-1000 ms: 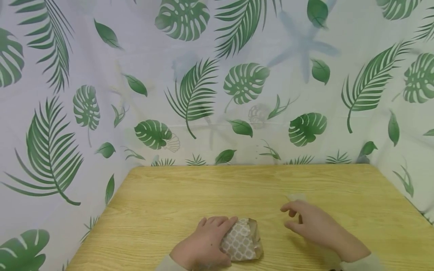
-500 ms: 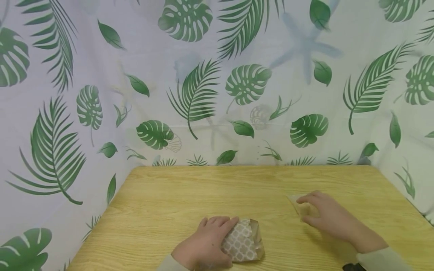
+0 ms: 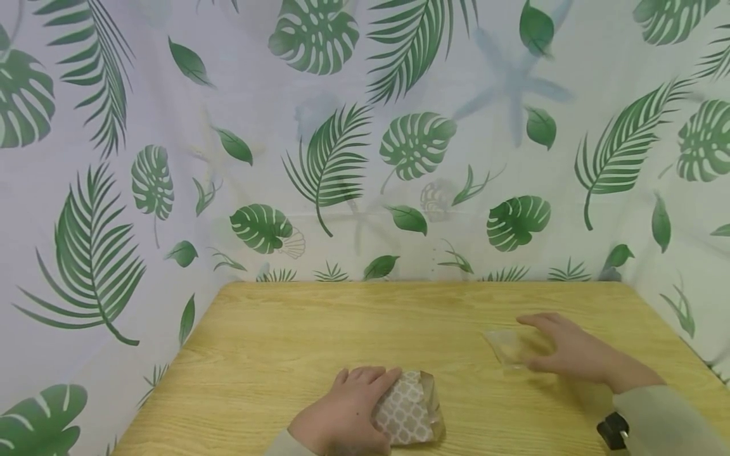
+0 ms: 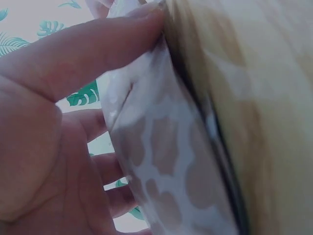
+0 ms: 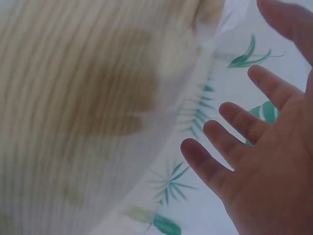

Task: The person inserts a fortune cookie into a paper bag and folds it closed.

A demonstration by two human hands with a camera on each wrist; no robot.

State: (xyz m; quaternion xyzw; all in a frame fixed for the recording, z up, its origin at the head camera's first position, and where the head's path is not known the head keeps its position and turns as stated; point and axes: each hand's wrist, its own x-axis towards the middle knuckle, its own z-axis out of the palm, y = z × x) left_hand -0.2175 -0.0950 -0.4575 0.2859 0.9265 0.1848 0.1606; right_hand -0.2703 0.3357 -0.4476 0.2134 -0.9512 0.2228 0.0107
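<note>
Left hand [image 3: 342,415] lies at the near edge of the wooden table [image 3: 319,329], fingers curled over the top and left side of a small patterned paper bag [image 3: 407,411]. The bag is brown paper with a white lattice print; it rests on the table, its right part projecting from under the fingers. In the left wrist view the thumb [image 4: 93,49] presses along the bag's upper edge and the remaining fingers wrap behind the patterned face [image 4: 166,161], so the grip is closed round the bag. The bag's contents cannot be determined.

Right hand [image 3: 570,351] is well to the right of the bag and slightly farther from the person. Its fingers are extended and spread, palm down, fingertips over the right edge of a small clear plastic piece [image 3: 507,345] that lies flat on the table. Whether the fingertips actually touch the plastic cannot be confirmed from the head view. The right wrist view shows the same fingers [image 5: 234,132] straight and apart, holding nothing; that view is blurred, and the plastic cannot be made out in it.

The two hands are well apart, with bare table between them. A dark object [image 3: 613,430] sits at the right wrist, beside the pale sleeve [image 3: 667,421]. A leaf-print curtain [image 3: 365,139] encloses the table at the back and both sides.
</note>
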